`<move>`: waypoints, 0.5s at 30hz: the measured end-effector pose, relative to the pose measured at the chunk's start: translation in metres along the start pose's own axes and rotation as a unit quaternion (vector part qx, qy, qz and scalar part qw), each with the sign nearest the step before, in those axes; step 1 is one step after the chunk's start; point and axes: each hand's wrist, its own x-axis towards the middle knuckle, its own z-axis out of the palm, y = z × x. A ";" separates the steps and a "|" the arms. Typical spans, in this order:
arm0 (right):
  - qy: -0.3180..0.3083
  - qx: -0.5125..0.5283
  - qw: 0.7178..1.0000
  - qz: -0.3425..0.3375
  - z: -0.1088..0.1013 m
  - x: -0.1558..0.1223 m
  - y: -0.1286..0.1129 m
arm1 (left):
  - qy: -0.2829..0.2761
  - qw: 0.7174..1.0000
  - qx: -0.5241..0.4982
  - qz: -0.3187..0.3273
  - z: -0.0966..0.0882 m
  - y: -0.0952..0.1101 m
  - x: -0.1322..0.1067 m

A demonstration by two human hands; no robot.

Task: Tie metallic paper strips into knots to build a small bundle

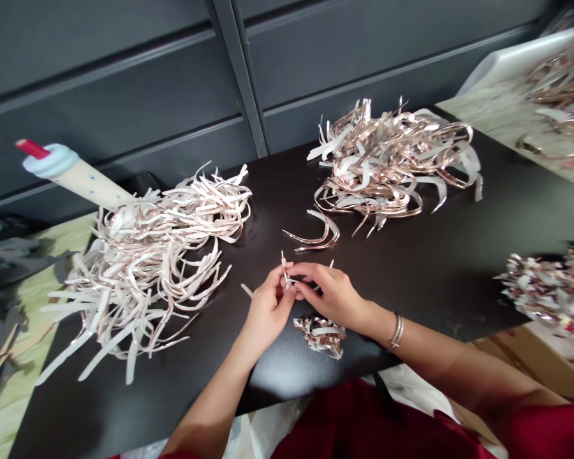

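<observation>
My left hand pinches a narrow white and rose-gold strip, one end of which sticks up past the fingertips. Right against it, my right hand has thumb and forefinger closed on the strip at the same spot. The fingers partly cover how the strip is folded or crossed. Below the hands lies a small heap of short folded strip pieces. Just beyond the fingers, a couple of curved loose strips rest on the black tabletop.
Large piles of long strips lie at left and back right. A pale tumbler with a red straw leans behind the left pile. Folded pieces are heaped at the right edge. Dark grey panels stand behind the table.
</observation>
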 end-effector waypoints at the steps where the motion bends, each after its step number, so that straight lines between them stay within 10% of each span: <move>1: -0.003 -0.015 1.000 -0.017 0.000 0.000 -0.001 | 0.002 1.000 0.001 -0.005 0.000 0.001 0.000; 15: -0.001 -0.017 0.999 -0.041 -0.015 0.007 -0.002 | 0.049 0.997 -0.067 0.000 0.004 0.005 -0.001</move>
